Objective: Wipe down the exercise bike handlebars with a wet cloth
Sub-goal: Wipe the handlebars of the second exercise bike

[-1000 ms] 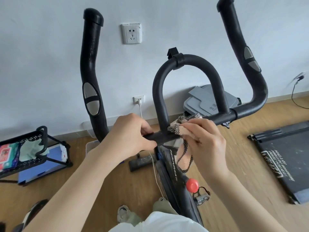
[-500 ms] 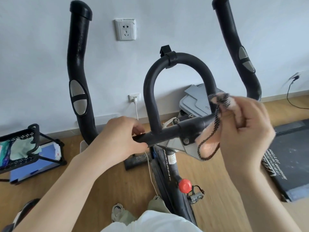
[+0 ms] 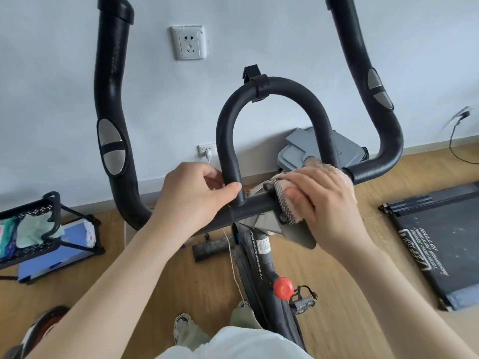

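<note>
The black exercise bike handlebars (image 3: 274, 98) fill the middle of the view: a centre loop, a crossbar and two tall side grips with silver pads. My left hand (image 3: 191, 195) grips the crossbar at the foot of the loop's left leg. My right hand (image 3: 321, 200) presses a pinkish cloth (image 3: 283, 200) with a dark patterned edge onto the crossbar, just right of centre by the loop's right leg. Most of the cloth is hidden under my palm.
A black mesh rack (image 3: 31, 229) with a green rag stands at the left on the wooden floor. A treadmill deck (image 3: 445, 244) lies at the right. The bike's red knob (image 3: 283, 286) and a pedal (image 3: 304, 299) sit below; a wall socket (image 3: 188, 42) is above.
My right hand came down from above the bar's right part and now presses the cloth flat onto the crossbar near the centre. My left hand kept its grip.
</note>
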